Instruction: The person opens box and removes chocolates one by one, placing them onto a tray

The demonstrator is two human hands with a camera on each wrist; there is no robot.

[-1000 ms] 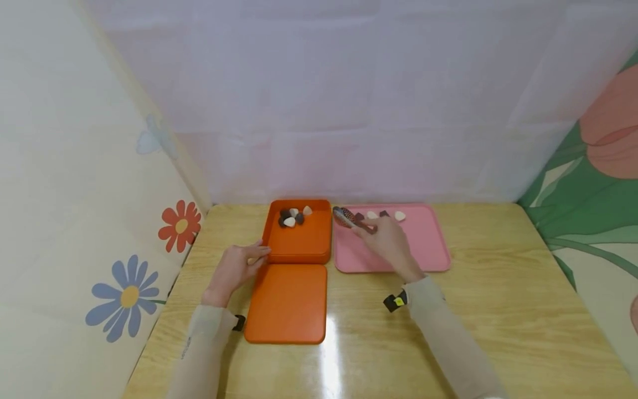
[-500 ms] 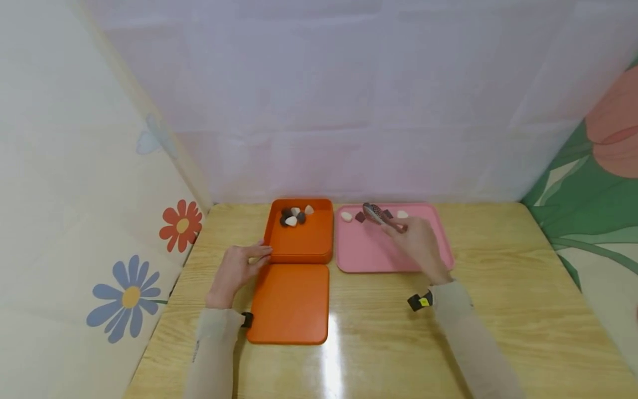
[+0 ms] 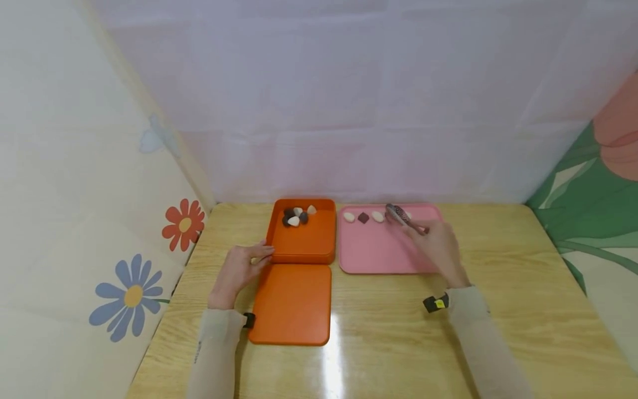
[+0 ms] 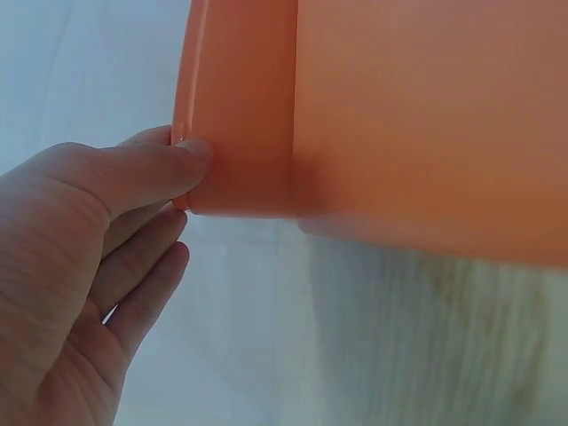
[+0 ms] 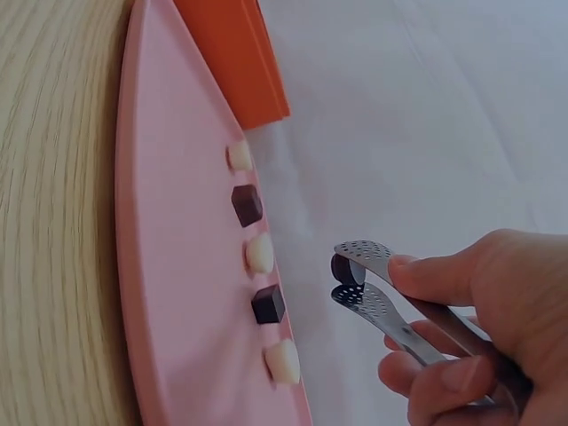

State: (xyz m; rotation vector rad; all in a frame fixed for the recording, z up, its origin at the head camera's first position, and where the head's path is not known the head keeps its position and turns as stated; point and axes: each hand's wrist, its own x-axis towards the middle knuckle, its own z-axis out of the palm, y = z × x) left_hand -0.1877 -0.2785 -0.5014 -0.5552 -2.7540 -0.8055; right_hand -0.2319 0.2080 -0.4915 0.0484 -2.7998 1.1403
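Note:
My right hand (image 3: 438, 249) holds metal tongs (image 5: 380, 312) with perforated ends. Between those ends sits a small, dark, rounded piece (image 5: 343, 269), raised over the far side of the pink tray (image 3: 369, 249). Along that side lies a row of white pieces (image 3: 349, 217) and dark brown cubes (image 3: 363, 218); in the head view the tongs overlap the right part of the row. My left hand (image 3: 239, 271) pinches the wall of the orange box (image 3: 304, 242) near its front left corner, thumb over the rim. Several dark and white pieces (image 3: 294, 221) are grouped toward the box's back.
In front of the box lies a flat orange lid (image 3: 291, 307). Box and tray stand side by side on the wooden table (image 3: 389, 332), close to the pale back wall (image 3: 359, 100). A flower-patterned panel (image 3: 132, 296) borders the left side.
My right hand has moved the tongs to the right along the tray, from its left end, bringing the left pieces of the row into sight. The left hand stays at the box.

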